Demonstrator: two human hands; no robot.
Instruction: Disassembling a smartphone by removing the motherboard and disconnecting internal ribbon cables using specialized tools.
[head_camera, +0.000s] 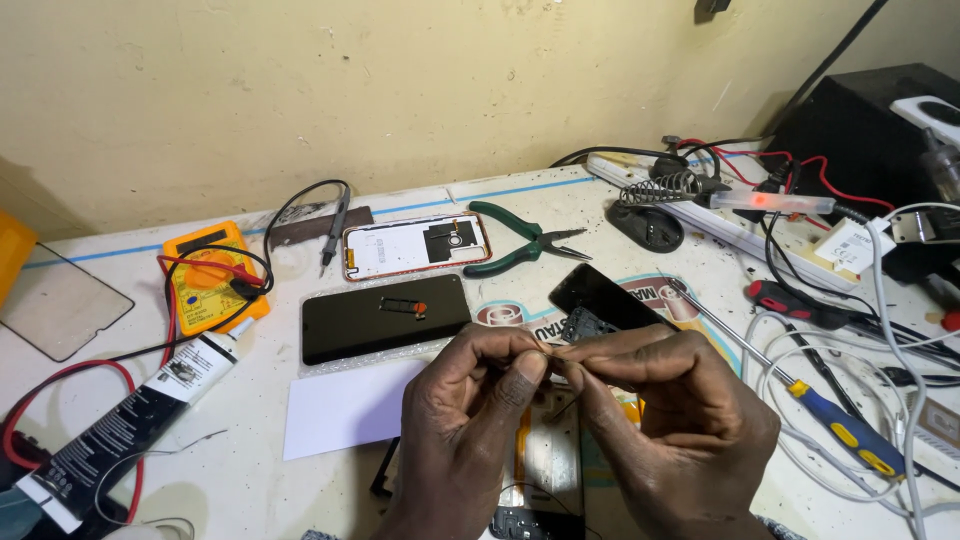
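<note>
Two hands are seen from above, meeting over a cluttered counter (300, 480). A thin wire (566, 404) is pinched between the fingertips of the left hand (470, 420) and right hand (665, 420), each grip pressed together on it, just above an opened phone (545, 465) at the near edge. A black phone (385, 317) lies beyond, pliers (520, 240) farther off, a screwdriver (840, 425) to the right. The wire looks fine enough to slip from the pinch or snap if pulled too hard.

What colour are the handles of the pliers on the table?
Green, on the pliers; the head view shows them clearly.
</note>
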